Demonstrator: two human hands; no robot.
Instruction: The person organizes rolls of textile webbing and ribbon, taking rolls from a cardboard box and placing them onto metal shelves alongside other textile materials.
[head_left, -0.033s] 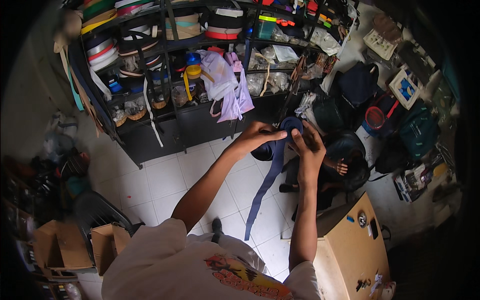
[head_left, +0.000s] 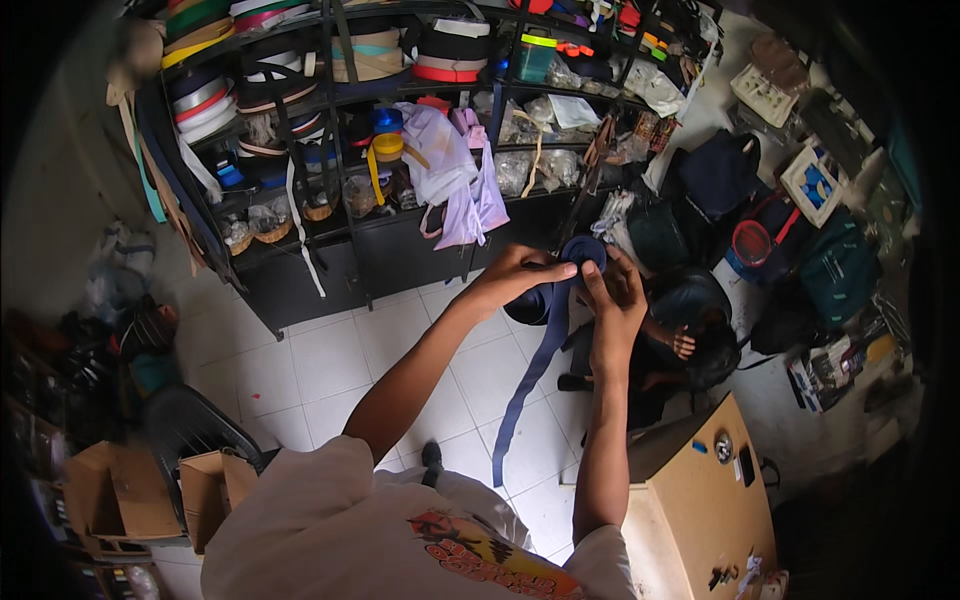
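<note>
A small coil of navy blue strap (head_left: 583, 252) is held up in front of me between both hands. My left hand (head_left: 515, 278) grips its left side, the thumb pressed against the coil. My right hand (head_left: 617, 300) closes on it from the right, with the thumb at the coil's lower edge. From the coil a loose navy strap tail (head_left: 527, 392) hangs down over the floor. A dark rounded thing (head_left: 530, 304) shows just under my left hand; whether it belongs to the strap I cannot tell.
Ahead stands a black shelf rack (head_left: 300, 275) with rolls of webbing and lilac bags (head_left: 440, 150). Another person (head_left: 700, 330) sits low at right, beyond a wooden table (head_left: 715, 500). Several backpacks (head_left: 720, 165) lie farther right. A black chair (head_left: 195, 425) and cardboard boxes (head_left: 125, 485) are at left.
</note>
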